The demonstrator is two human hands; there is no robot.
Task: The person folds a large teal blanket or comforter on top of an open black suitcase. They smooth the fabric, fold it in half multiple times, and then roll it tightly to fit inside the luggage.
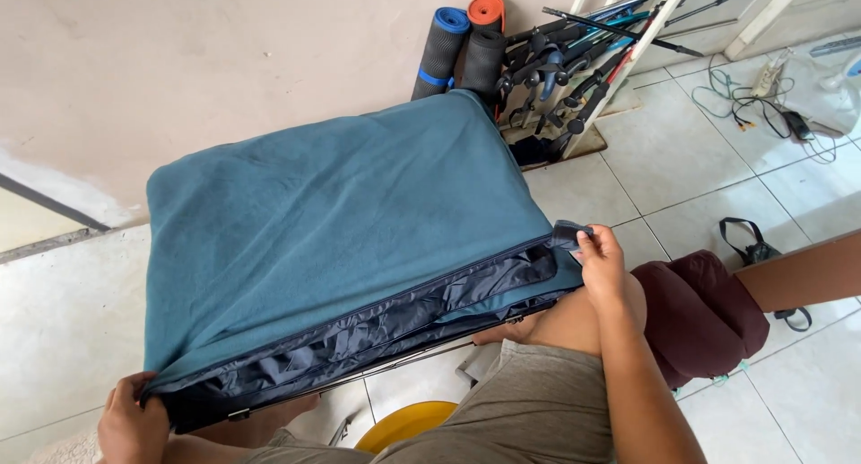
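Stretching across the person's lap, the sleeping bag [341, 222] lay folded flat, teal fleece lining up and dark navy shell showing along its near edge. The left hand [133, 421] was closed around the bag's near left corner, fingers wrapped over bunched cloth. The right hand [603, 265] pinched a small dark tab [568, 234] at the bag's right corner between thumb and fingertips. The bag looked soft, limp and fairly light; the fleece should grip well, while the glossy shell would likely slip, so corners and seams seemed the surest holds. Beyond the bag's far edge stood rolled mats [466, 47] and trekking poles [583, 60]; a maroon stuff sack [704, 312] sat right of it.
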